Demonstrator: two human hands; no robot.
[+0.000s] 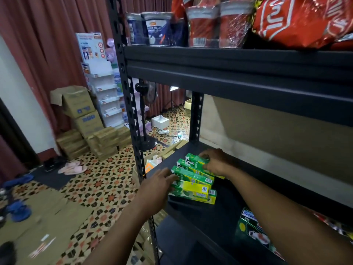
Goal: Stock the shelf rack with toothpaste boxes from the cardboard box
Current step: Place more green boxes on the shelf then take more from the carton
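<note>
Pressing left hand (159, 181), fingers straight, against the left ends of the Darlie toothpaste boxes (193, 185). The boxes lie flat, side by side and long sides touching, at the front-left corner of the middle shelf (227, 205) of the black shelf rack (131, 115). My right hand (214, 162) has its fingers curled over the rear toothpaste box (193, 162), gripping it from above. An open cardboard box (170, 150) is on the floor just past the shelf's left edge; I cannot tell its contents. Upper shelf: wrapped cup noodle packs (202, 25) and red snack bags (298, 20). Shelf below: a green carton (252, 226).
</note>
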